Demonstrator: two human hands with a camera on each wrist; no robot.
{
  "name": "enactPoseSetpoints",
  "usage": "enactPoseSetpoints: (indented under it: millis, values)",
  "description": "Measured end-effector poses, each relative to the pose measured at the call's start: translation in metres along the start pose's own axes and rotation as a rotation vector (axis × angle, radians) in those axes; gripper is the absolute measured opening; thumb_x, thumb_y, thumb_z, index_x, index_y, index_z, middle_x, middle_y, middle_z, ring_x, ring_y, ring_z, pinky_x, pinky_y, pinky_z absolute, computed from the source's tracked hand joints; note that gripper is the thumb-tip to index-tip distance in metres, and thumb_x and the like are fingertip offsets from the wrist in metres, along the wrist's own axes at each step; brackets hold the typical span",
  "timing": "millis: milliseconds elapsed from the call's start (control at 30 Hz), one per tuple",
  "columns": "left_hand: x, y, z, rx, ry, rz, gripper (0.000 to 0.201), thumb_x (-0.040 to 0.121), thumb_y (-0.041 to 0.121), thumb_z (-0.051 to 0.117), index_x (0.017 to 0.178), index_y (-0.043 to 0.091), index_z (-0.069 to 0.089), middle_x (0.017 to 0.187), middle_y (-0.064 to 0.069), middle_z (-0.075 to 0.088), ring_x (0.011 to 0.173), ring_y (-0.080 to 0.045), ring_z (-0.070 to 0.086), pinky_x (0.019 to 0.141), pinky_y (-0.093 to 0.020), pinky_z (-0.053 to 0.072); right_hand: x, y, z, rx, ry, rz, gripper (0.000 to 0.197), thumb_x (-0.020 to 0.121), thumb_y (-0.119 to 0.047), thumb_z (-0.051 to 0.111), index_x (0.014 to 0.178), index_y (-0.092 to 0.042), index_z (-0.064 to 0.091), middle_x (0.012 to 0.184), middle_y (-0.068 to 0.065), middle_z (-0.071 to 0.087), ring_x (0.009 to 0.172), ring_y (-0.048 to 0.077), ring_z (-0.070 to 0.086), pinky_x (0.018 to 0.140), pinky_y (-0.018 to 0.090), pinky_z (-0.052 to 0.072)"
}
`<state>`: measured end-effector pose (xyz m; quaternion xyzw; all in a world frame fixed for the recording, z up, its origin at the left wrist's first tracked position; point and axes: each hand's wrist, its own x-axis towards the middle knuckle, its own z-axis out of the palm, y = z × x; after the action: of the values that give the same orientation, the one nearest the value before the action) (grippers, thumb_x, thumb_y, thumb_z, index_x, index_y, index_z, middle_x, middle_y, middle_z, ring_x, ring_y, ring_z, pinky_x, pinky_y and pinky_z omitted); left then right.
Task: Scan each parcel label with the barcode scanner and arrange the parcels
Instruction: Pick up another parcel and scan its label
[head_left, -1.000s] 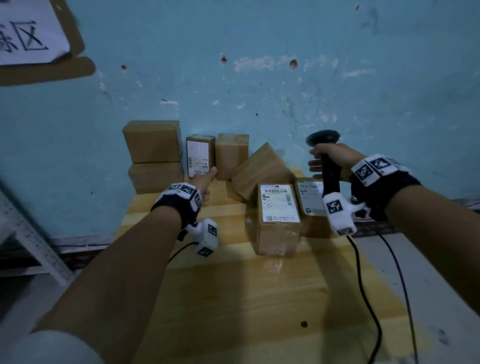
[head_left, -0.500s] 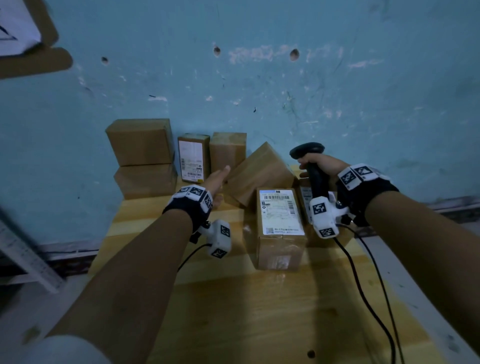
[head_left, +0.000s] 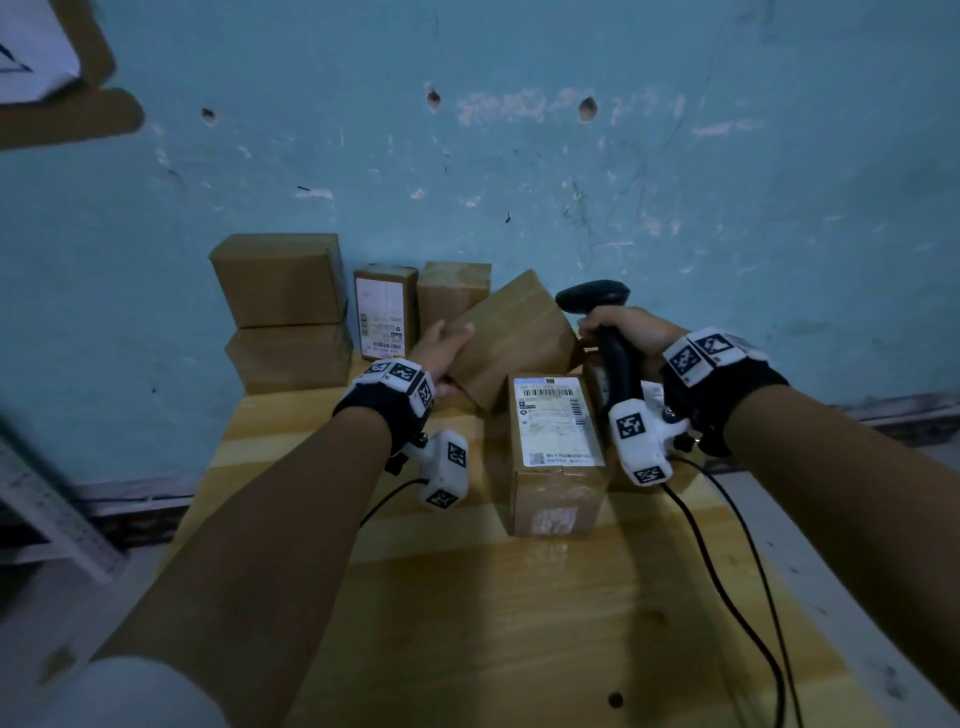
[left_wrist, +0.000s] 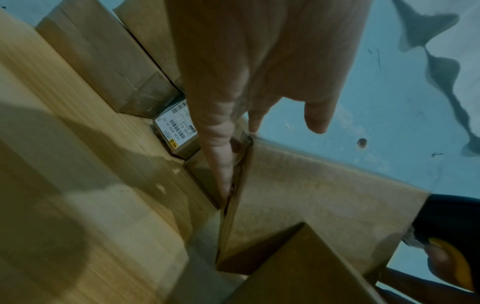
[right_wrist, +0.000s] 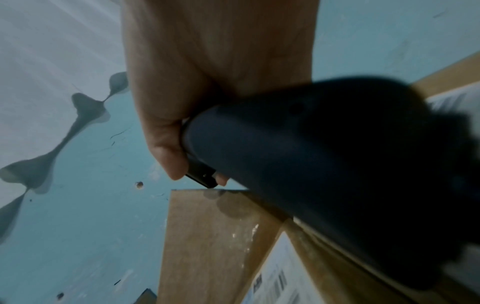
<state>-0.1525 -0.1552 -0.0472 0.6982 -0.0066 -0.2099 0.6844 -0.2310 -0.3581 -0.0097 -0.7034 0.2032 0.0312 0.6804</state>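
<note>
At the far left of the wooden table (head_left: 311, 457), two plain boxes (head_left: 283, 312) sit stacked against the blue wall (head_left: 519, 182), and just right of them a small parcel stands upright with its label (head_left: 382, 317) facing me, another plain box (head_left: 453, 296) beside it. Next comes my left hand (head_left: 441, 353), stretched forward from the wrist with the palm against the left face of the tilted parcel (head_left: 511, 338); my fingers lie over its upper left edge and my thumb (left_wrist: 218, 148) runs down along the near corner, so I am taking hold of it rather than lifting it yet. This parcel leans at an angle, its long axis rising from lower left to upper right, and no label shows on the faces I can see. I judge I must turn it toward my right to find one. In front of it a labelled parcel (head_left: 556, 452) lies flat, barcode up. Furthest right, my right hand (head_left: 623, 332) is clenched round the handle of the barcode scanner (head_left: 597, 312), held upright just beside the tilted parcel's right end, its cable (head_left: 727, 587) trailing down across the table.
</note>
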Motion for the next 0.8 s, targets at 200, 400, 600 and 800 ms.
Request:
enactPoseSetpoints:
  millis: [200,400,600,800]
  values:
    - [-0.011,0.009,-0.011,0.012,0.057,0.065,0.072,0.091,0.033,0.055,0.149,0.028,0.012,0.154,-0.007,0.022,0.133,-0.035,0.037,0.096,-0.053,0.047,-0.011,-0.007,0.01,-0.036,0.012,-0.103,0.018,0.087,-0.009,0.049,0.071,-0.01,0.054,0.073,0.004,0.051,0.063,0.014,0.047,0.062,0.021,0.039]
    - [-0.031,0.021,-0.021,-0.02,0.084,0.128,0.077,0.09,0.031,0.058,0.149,0.026,0.009,0.152,-0.008,0.026,0.13,-0.036,0.042,0.088,-0.049,0.049,-0.033,-0.022,0.021,-0.084,0.057,-0.175,0.01,0.085,-0.01,0.054,0.075,-0.009,0.055,0.074,0.007,0.049,0.06,0.016,0.044,0.061,0.025,0.036]
    - [-0.06,0.023,-0.04,-0.02,0.116,0.208,0.062,0.088,0.023,0.062,0.138,0.018,0.026,0.14,-0.013,0.037,0.122,-0.034,0.048,0.085,-0.043,0.05,-0.059,-0.026,0.035,-0.059,-0.011,-0.177,0.008,0.081,-0.014,0.057,0.076,-0.008,0.056,0.078,0.006,0.05,0.064,0.017,0.045,0.061,0.026,0.037]
    - [-0.096,0.01,-0.062,0.075,0.108,0.309,0.056,0.061,0.031,0.081,0.099,0.045,0.043,0.134,-0.016,0.04,0.117,-0.035,0.049,0.09,-0.058,0.049,-0.085,-0.014,0.055,0.106,-0.099,-0.212,0.008,0.089,-0.007,0.046,0.084,-0.008,0.053,0.077,0.004,0.053,0.073,0.016,0.051,0.074,0.027,0.047]
